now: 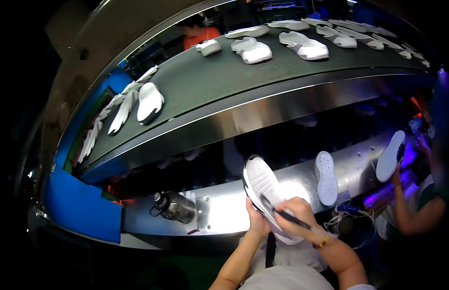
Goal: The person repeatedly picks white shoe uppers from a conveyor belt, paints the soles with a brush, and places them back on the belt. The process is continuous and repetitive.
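My left hand [257,222] is closed around the left edge of a white shoe sole [261,178] with black and grey sidewalls. The sole stands tilted in front of my body, its hollow inner face turned up. In my right hand [298,215] is a slim black-handled tool [293,219], its tip blurred over the inside of the sole; what kind of tip it has, I cannot tell. My right fingers are over the sole's right side. To the right, another white sole [326,179] rests on the metal ledge [224,208].
A dark conveyor belt [200,82] carries several white soles [150,103] behind the ledge. A dark bottle [173,207] lies on the ledge at left, beside a blue panel [81,203]. At right, a co-worker's hand [396,177] holds a sole [390,157]. White cables [352,222] hang nearby.
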